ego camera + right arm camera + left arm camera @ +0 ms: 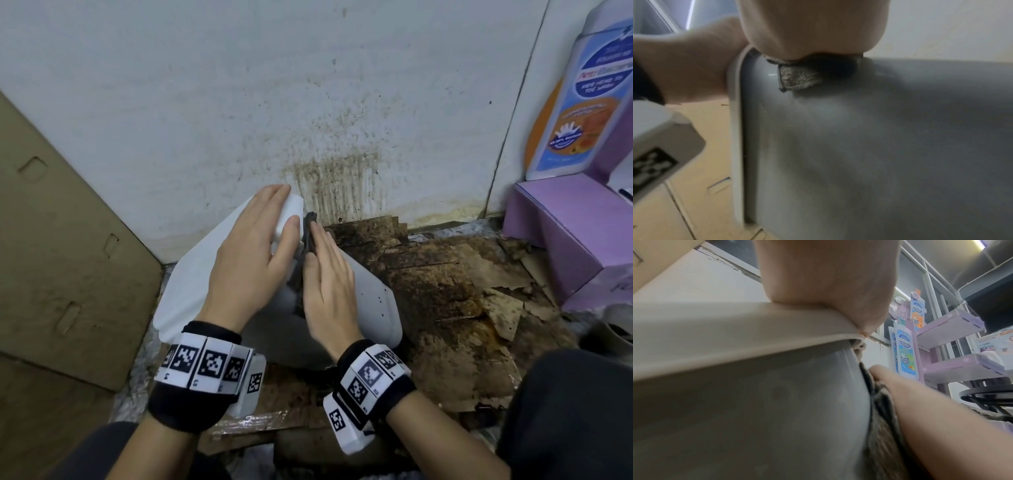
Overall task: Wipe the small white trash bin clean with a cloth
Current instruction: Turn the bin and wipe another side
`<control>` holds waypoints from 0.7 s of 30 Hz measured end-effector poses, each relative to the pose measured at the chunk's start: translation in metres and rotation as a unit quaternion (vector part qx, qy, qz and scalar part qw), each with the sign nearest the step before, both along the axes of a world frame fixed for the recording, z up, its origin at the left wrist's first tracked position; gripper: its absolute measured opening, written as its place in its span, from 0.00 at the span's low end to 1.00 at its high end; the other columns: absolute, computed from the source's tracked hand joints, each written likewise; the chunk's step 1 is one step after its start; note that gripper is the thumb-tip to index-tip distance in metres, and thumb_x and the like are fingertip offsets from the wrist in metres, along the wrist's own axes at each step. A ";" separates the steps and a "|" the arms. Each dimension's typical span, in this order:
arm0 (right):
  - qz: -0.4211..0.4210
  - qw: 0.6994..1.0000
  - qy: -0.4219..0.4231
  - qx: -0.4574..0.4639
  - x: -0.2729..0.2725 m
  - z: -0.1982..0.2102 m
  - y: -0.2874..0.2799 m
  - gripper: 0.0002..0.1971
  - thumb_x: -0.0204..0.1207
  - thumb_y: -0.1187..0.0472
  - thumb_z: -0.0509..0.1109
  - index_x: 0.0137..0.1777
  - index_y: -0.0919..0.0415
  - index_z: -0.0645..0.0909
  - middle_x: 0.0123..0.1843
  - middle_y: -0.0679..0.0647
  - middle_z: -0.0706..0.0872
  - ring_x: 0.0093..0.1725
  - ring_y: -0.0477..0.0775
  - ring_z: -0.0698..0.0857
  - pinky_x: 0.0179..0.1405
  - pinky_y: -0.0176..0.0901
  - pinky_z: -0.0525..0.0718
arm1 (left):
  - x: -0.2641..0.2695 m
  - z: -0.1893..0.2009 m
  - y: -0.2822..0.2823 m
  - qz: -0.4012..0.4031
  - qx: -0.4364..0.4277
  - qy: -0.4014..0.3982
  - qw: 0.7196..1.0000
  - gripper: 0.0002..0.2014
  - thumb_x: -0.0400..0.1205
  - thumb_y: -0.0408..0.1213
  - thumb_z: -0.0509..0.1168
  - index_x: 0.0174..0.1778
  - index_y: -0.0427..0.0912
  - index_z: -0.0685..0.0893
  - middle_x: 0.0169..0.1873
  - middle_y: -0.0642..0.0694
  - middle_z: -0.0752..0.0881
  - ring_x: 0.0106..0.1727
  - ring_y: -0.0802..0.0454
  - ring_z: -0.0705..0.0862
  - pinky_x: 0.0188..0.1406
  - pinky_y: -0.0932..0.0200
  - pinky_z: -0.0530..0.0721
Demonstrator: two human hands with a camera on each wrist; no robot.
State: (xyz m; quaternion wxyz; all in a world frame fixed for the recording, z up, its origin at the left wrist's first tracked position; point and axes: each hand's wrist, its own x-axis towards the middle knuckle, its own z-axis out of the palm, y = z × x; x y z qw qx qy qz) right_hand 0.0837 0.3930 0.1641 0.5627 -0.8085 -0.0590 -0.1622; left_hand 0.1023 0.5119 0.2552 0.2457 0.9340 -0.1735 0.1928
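Evidently mid-wipe — left hand [251, 240] flat on lid of white bin [373, 305], steadying it against wall [205, 102]; right hand [329, 277], fingers straight, pressing dark cloth [310, 233] along bin's side — bin on stained cardboard [445, 291]

- Left hand [251, 253]: bare; black fabric wristband [186, 406] carrying a row of white tiles [205, 365] printed with black square fiducial codes.
- White box-shaped camera housing [249, 390] on the wrist's inner side, one code on its face.
- Right hand [329, 284]: bare; matching black band, coded tiles [371, 377], white housing [346, 426].
- Dark trousers [568, 418] at both knees.
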 end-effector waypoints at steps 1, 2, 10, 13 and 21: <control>-0.005 1.000 0.003 0.000 0.000 -0.007 -0.003 0.30 0.91 0.44 0.44 0.91 0.47 0.57 0.91 0.39 0.60 0.90 0.36 0.52 0.89 0.45 0.54 | 0.000 0.000 0.001 0.002 0.001 -0.002 1.000 0.28 0.91 0.55 0.49 0.88 0.50 0.67 0.87 0.55 0.67 0.89 0.62 0.60 0.81 0.67 0.57; -0.013 1.000 0.012 0.002 0.001 -0.015 -0.008 0.30 0.90 0.42 0.44 0.91 0.47 0.58 0.91 0.39 0.61 0.90 0.37 0.53 0.89 0.46 0.55 | 0.000 0.000 0.002 0.004 0.000 -0.004 1.000 0.28 0.91 0.55 0.49 0.88 0.51 0.67 0.87 0.55 0.67 0.89 0.62 0.60 0.80 0.67 0.57; -0.129 0.978 0.156 0.039 -0.012 -0.097 -0.061 0.34 0.85 0.37 0.46 0.90 0.45 0.60 0.90 0.45 0.65 0.89 0.47 0.62 0.88 0.57 0.61 | -0.003 0.000 0.003 0.002 -0.005 -0.009 1.000 0.28 0.91 0.56 0.50 0.87 0.52 0.68 0.87 0.55 0.68 0.88 0.60 0.62 0.80 0.60 0.64; -0.130 0.976 0.168 0.055 -0.008 -0.104 -0.067 0.33 0.85 0.43 0.47 0.90 0.49 0.62 0.91 0.45 0.63 0.90 0.45 0.59 0.90 0.55 0.56 | -0.007 0.000 -0.001 0.006 -0.002 -0.010 1.000 0.28 0.91 0.55 0.50 0.87 0.51 0.69 0.87 0.55 0.68 0.88 0.59 0.62 0.81 0.59 0.64; -0.060 0.992 0.097 0.048 -0.002 -0.029 -0.019 0.32 0.86 0.50 0.44 0.91 0.51 0.58 0.92 0.43 0.58 0.90 0.39 0.53 0.89 0.42 0.48 | -0.008 -0.002 -0.002 0.025 0.008 -0.024 0.999 0.28 0.91 0.54 0.51 0.87 0.50 0.69 0.87 0.53 0.69 0.88 0.59 0.63 0.80 0.66 0.60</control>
